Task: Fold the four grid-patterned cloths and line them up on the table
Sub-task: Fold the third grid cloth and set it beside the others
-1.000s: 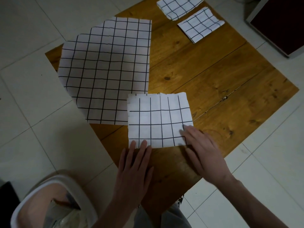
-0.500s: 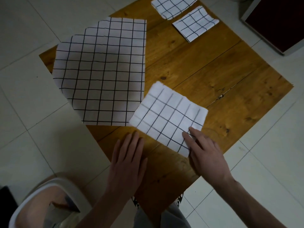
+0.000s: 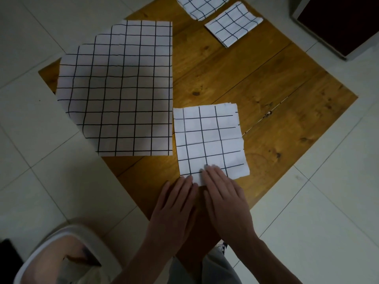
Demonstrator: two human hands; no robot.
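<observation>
In the head view, the part-folded grid cloth (image 3: 210, 140) lies near the tabletop's (image 3: 256, 78) near corner, its layers not quite flush along the right side, where an under-edge peeps out. If the next fold is made from here, I judge that offset could carry through and leave a crooked packet; sliding the cloth by its near edge alone could also spread the layers. The left hand (image 3: 174, 203) lies flat, fingers straight, its tips just on the cloth's near left corner. The right hand (image 3: 224, 197) is flat too, fingers together, pressing the near edge beside it; neither grips anything. The rest of the cloth stretches away from both hands toward the table's middle.

The unfolded grid cloth (image 3: 121, 89) lies just beside it on the left, overhanging the table's left edges, and could slip off if nudged. Two folded grid cloths (image 3: 233, 24) sit at the far corner.
</observation>
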